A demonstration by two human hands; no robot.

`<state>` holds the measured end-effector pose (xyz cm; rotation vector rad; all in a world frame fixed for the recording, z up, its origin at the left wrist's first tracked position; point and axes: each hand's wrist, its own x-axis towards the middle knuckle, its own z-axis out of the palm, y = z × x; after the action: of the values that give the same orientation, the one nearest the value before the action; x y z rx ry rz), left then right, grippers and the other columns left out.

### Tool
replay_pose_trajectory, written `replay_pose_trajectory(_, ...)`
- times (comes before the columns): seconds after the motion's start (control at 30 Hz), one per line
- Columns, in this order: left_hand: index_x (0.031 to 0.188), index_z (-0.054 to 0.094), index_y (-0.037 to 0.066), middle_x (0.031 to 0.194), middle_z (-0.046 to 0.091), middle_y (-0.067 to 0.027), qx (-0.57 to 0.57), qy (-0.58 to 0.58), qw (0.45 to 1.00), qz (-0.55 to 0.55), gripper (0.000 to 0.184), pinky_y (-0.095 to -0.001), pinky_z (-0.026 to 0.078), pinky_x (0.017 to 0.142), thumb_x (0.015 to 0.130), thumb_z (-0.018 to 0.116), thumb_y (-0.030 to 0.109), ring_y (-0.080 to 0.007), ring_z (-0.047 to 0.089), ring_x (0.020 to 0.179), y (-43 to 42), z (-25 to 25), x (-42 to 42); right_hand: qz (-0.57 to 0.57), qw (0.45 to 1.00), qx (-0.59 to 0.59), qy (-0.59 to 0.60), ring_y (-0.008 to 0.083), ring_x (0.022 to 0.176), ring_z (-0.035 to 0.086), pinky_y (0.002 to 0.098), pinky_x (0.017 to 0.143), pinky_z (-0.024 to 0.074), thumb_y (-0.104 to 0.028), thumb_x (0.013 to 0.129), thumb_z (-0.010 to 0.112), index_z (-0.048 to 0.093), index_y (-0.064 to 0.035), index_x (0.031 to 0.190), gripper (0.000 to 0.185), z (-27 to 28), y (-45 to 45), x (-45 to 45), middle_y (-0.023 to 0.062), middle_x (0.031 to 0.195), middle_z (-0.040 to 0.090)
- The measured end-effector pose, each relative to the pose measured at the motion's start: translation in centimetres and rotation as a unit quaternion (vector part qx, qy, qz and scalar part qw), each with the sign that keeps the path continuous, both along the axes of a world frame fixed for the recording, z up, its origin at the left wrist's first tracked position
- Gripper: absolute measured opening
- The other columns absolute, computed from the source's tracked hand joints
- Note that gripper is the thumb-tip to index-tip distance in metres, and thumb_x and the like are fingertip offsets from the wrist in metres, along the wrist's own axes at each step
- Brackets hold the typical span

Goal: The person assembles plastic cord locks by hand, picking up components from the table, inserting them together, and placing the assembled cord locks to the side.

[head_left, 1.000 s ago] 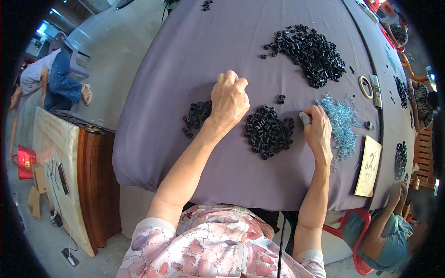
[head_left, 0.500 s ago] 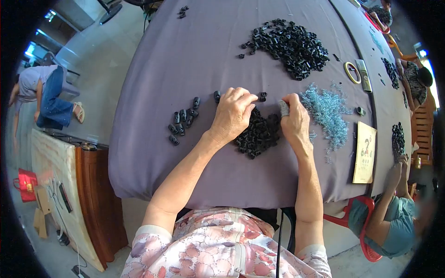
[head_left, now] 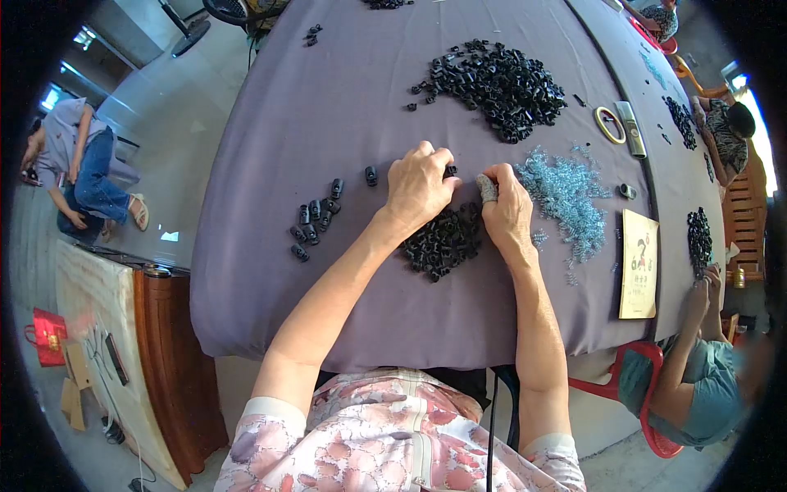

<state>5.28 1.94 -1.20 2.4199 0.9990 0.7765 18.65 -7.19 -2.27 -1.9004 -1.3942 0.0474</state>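
Note:
My left hand is closed, its fingertips at a small black plastic piece above the near pile. A grey wrap covers one finger of my right hand; that hand is closed in a pinch, and whatever it holds is hidden. Between and below both hands lies a pile of small black plastic pieces. Small bluish metal springs are heaped just right of my right hand. Several black cord locks lie left of my left hand, with a single cord lock closer to it.
A bigger heap of black pieces lies farther back on the cloth-covered table. On the right are a tape roll, a pale tube and a booklet. A co-worker's hands are near another black pile.
My left hand has moved slightly right and away from me, its fingertips now at the small black piece. My right hand remains pinched. The person at far left has changed posture.

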Motion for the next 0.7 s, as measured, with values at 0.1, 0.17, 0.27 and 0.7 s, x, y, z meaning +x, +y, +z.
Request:
replay_pose_trajectory(0.1, 0.087, 0.062, 0.007, 0.084, 0.058, -0.0095, 0.010, -0.008, 1.000, -0.006, 0.019, -0.0393, 0.048, 0.069, 0.071, 0.070, 0.013, -0.0281, 0.060, 0.078, -0.3, -0.3, 0.5, 0.003, 1.000, 0.004, -0.002, 0.0340, 0.079, 0.059, 0.0423, 0.066, 0.0451, -0.005, 0.080, 0.057, 0.051, -0.0067, 0.091, 0.013, 0.1, 0.0, 0.0, 0.0130, 0.082, 0.060)
replay_pose_trajectory(0.17, 0.085, 0.062, 0.006, 0.084, 0.058, -0.0097, 0.014, -0.031, 0.999, -0.019, 0.016, -0.0401, 0.048, 0.069, 0.072, 0.069, 0.008, -0.0288, 0.059, 0.079, -0.5, -0.6, 0.2, 0.008, 1.000, 0.006, -0.003, 0.0338, 0.079, 0.059, 0.0421, 0.066, 0.0452, -0.004, 0.079, 0.057, 0.051, -0.0066, 0.091, 0.013, 0.2, 0.0, -0.1, 0.0127, 0.083, 0.060)
replay_pose_trajectory(0.27, 0.086, 0.062, 0.005, 0.083, 0.058, -0.0099, 0.023, -0.080, 0.995, -0.048, 0.014, -0.0398, 0.047, 0.068, 0.073, 0.066, 0.003, -0.0285, 0.059, 0.078, -0.6, -1.2, -0.7, 0.014, 1.000, 0.005, -0.004, 0.0335, 0.081, 0.059, 0.0416, 0.067, 0.0455, -0.003, 0.078, 0.056, 0.052, -0.0063, 0.091, 0.014, 0.2, -0.1, -0.1, 0.0123, 0.086, 0.060)
replay_pose_trajectory(0.7, 0.088, 0.064, 0.002, 0.080, 0.061, 0.0010, -0.253, -0.260, 0.931, -0.041, 0.007, -0.0225, 0.045, 0.064, 0.082, 0.064, 0.004, -0.0058, 0.053, 0.069, 0.1, -0.7, -2.4, 0.045, 0.997, 0.027, 0.048, 0.0316, 0.085, 0.060, 0.0367, 0.075, 0.0471, 0.008, 0.069, 0.050, 0.060, -0.0041, 0.093, 0.028, 0.6, 0.1, -0.3, 0.0123, 0.088, 0.061)
